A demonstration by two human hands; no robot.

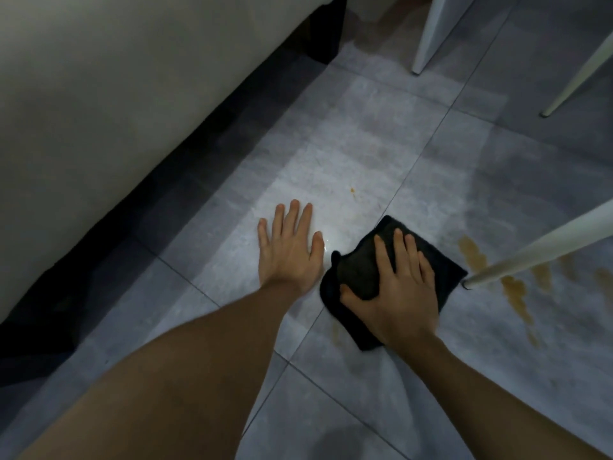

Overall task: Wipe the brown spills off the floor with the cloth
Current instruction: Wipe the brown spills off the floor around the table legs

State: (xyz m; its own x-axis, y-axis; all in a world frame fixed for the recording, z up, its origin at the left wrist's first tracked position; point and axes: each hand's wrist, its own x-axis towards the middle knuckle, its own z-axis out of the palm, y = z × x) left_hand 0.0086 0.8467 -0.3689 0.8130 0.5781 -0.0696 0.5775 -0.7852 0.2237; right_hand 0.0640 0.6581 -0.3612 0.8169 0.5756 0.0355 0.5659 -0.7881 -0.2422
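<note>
A folded black cloth (pixel 361 270) lies flat on the grey tiled floor (pixel 365 144). My right hand (pixel 398 290) presses down on it, fingers spread over the top and thumb curled round its near left edge. My left hand (pixel 288 247) rests flat on the bare tile just left of the cloth, fingers apart, holding nothing. Brown spills (pixel 512 287) streak the floor to the right of the cloth. A small brown drop (pixel 352 190) sits beyond the cloth, and a faint brown smear (pixel 335 333) shows at its near left edge.
A pale sofa (pixel 99 111) with a dark gap under it runs along the left. A white furniture leg (pixel 544 250) slants down to the floor right beside the cloth, over the spills. Two more white legs (pixel 428 38) stand at the far right.
</note>
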